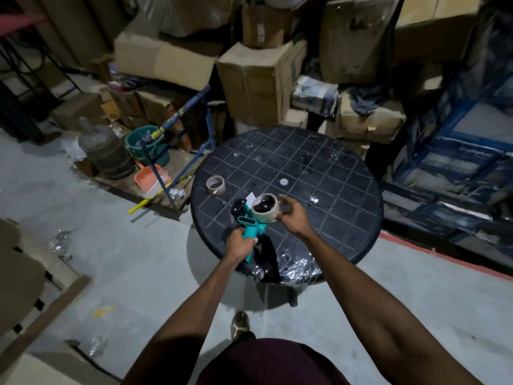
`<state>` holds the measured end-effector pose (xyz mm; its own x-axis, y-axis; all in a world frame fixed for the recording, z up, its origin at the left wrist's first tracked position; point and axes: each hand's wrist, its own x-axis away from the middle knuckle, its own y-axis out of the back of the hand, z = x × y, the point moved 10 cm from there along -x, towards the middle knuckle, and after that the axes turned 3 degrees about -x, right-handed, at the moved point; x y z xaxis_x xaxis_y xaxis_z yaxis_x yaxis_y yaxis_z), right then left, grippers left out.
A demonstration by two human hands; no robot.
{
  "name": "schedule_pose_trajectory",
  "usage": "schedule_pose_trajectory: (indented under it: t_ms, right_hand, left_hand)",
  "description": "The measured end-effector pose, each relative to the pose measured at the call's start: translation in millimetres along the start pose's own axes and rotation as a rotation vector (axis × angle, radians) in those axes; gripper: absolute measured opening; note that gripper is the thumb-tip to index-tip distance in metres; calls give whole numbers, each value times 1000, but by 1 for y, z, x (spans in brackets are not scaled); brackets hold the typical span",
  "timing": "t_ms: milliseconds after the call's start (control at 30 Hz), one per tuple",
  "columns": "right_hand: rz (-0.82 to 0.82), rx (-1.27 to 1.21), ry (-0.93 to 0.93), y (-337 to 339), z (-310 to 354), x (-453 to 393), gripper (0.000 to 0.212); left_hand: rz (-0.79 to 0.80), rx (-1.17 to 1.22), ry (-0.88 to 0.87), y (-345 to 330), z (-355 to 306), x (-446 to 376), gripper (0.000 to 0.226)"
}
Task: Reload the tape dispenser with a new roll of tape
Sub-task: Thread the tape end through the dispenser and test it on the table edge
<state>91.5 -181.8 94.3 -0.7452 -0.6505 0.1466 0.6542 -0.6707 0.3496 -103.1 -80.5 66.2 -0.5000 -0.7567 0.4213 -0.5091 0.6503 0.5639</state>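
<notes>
While the left hand (241, 243) is clamped around the handle of the teal tape dispenser (249, 223), the right hand (291, 215) pinches the rim of the new roll of tape (266, 208) at its 3 o'clock side. Judged from this view, the roll sits on the hub; threading the tape end to the cutter remains. A spent core (215, 184) lies on the round table (319, 173) at 10 o'clock from the dispenser. The dispenser is held near the table's 7 o'clock edge; open tabletop extends toward 1 o'clock.
</notes>
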Motion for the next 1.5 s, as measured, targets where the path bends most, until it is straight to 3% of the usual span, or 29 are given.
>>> schedule_pose_trajectory:
  t_ms: [600,833,1033,1500]
  right_hand:
    - [-149,113,-8,48,6,-34,88]
    - [-299,162,-16,47,-1,-89,81]
    - [-231,309,-131,27,-1,-152,93]
    - [-310,372,-330,14,-31,-226,83]
  left_hand:
    - [69,90,-123,-24,-64,-31,58]
    - [111,147,-121,-36,-82,-94,61]
    - [174,124,-135,-41,-91,-172,64]
    - [367,81,-58,-70,-95,-268,63]
